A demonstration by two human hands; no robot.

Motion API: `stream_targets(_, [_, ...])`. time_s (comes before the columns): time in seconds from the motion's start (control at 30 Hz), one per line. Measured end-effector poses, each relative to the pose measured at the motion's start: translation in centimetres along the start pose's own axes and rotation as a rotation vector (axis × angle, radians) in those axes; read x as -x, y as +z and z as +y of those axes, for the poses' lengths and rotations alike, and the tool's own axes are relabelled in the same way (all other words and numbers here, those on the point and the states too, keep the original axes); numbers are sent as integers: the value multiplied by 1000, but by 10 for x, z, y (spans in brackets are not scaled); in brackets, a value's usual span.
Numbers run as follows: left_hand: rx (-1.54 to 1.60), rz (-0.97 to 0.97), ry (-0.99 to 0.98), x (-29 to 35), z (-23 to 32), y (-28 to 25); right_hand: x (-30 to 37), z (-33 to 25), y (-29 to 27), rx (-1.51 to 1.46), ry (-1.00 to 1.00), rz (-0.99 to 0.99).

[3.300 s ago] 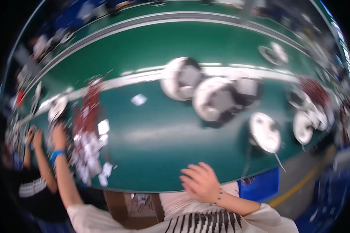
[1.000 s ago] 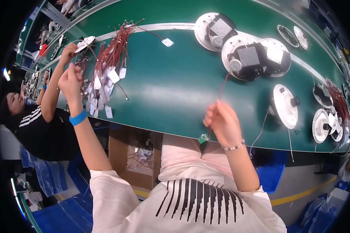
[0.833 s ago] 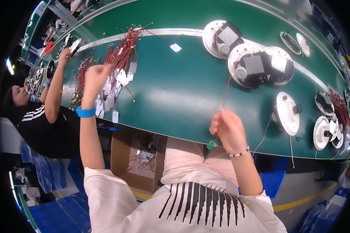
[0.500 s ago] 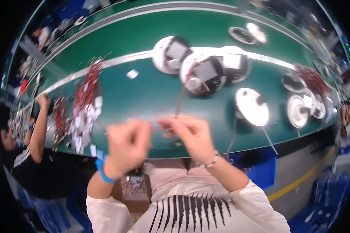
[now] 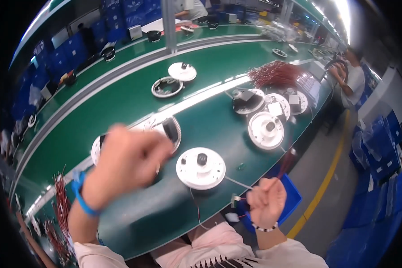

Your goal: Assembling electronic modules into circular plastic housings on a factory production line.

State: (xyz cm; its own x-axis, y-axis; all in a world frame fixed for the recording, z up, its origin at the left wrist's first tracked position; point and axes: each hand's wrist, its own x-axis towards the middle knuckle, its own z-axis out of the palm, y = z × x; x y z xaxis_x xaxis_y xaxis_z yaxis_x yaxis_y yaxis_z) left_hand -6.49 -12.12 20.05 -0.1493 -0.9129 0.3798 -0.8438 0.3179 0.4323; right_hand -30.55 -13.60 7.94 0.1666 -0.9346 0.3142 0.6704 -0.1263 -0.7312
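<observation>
My right hand (image 5: 267,202), with a beaded bracelet, is closed around a bundle of thin red wires (image 5: 288,166) near the table's front edge. A small connector (image 5: 236,200) and a white tag (image 5: 232,217) hang by that fist. My left hand (image 5: 131,158), with a blue wristband, is raised over the table, blurred, its fingers curled. What it may hold is hidden. Behind it, a white round housing with a dark block (image 5: 170,130) is partly covered. Between my hands lies a white disc (image 5: 190,172) with a black knob, a thin wire trailing over the edge.
More round housings (image 5: 265,129) cluster at the right, before a heap of red wires (image 5: 272,73). Wire bundles (image 5: 61,203) lie at the left. A blue bin (image 5: 295,196) stands below the table's right edge. A person (image 5: 353,78) works at the far right.
My view has swung to the right. My hands, near each other before, are now far apart: the right is lower and farther right with the red wires, the left raised.
</observation>
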Motion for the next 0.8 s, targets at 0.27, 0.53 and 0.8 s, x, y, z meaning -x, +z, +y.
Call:
stream_targets(0.27, [-630, 58, 106, -164, -220, 41, 17, 5, -75, 243, 132, 375])
stream_targets(0.53, [-680, -71, 84, -225, -308, 126, 18, 29, -91, 291, 144, 601])
stream_targets(0.8, [-435, -165, 90, -229, -327, 113, 0, 42, -94, 287, 155, 575])
